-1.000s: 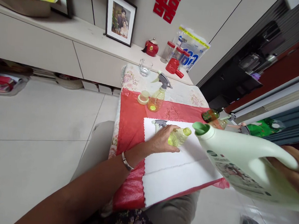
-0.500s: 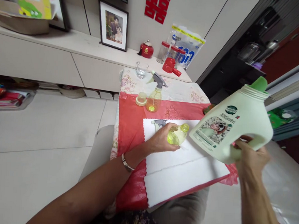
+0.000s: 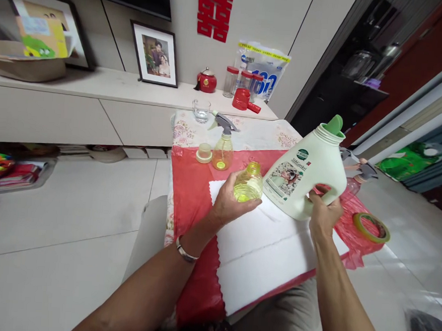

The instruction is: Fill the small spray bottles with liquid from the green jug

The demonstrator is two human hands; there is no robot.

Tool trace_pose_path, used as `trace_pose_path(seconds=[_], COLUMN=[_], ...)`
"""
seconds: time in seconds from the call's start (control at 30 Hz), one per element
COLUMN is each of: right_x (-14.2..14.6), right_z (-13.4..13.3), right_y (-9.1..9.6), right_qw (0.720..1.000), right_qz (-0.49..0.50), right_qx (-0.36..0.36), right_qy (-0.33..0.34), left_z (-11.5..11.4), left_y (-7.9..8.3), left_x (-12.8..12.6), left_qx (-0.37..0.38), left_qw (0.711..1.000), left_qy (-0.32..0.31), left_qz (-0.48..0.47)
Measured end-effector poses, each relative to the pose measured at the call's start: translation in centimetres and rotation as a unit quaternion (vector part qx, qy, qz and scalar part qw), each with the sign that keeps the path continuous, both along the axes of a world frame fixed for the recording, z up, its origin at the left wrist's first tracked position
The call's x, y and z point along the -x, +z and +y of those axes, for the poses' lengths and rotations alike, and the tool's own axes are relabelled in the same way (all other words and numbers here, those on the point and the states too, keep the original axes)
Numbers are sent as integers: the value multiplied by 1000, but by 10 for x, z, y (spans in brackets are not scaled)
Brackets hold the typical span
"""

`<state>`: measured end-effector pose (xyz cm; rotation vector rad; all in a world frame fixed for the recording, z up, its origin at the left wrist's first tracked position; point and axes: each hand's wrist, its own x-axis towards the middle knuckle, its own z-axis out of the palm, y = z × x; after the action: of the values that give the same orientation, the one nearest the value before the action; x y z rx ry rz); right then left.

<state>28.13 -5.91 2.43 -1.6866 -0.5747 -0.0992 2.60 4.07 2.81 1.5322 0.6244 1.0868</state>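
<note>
My left hand (image 3: 230,203) is wrapped round a small open yellow bottle (image 3: 247,183) and holds it above the white cloth (image 3: 263,254). My right hand (image 3: 322,214) grips the handle of a big pale green detergent jug (image 3: 304,170), upright, with its green spout at the top. Jug and small bottle are side by side, nearly touching. Both are over the small table with the red cover (image 3: 194,194).
A yellow spray bottle with a grey trigger (image 3: 223,146), a small cap (image 3: 204,154) and a glass (image 3: 201,110) stand further back on the table. More spray bottles (image 3: 356,176) lie at the right edge. A tape roll (image 3: 371,227) lies right. A low cabinet (image 3: 97,96) with jars lies beyond.
The left hand has lifted the small bottle off the cloth and turned it upright. The right hand has brought the jug upright and in, close beside the small bottle.
</note>
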Motion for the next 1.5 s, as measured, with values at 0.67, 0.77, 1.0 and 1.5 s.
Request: trace_pose_path(seconds=[0.67,0.77,1.0,1.5], right_x=[135,141,142,96], right_z=[29,34,10,-83], right_y=[13,19,35,61], right_qw=[783,742,716,940], right_qz=[-223,-227,-214,-91], right_qx=[546,601,638,286], right_qy=[195,193,185,163], left_z=[7,8,9,-6], left_y=[-4,-5,-4,-11], left_x=[1,1,0,-10], left_qx=[-1,-8,-9,56], left_qw=[997,994,986,998], left_qy=[72,103,150,-19], left_qz=[-25,-17,-71,23])
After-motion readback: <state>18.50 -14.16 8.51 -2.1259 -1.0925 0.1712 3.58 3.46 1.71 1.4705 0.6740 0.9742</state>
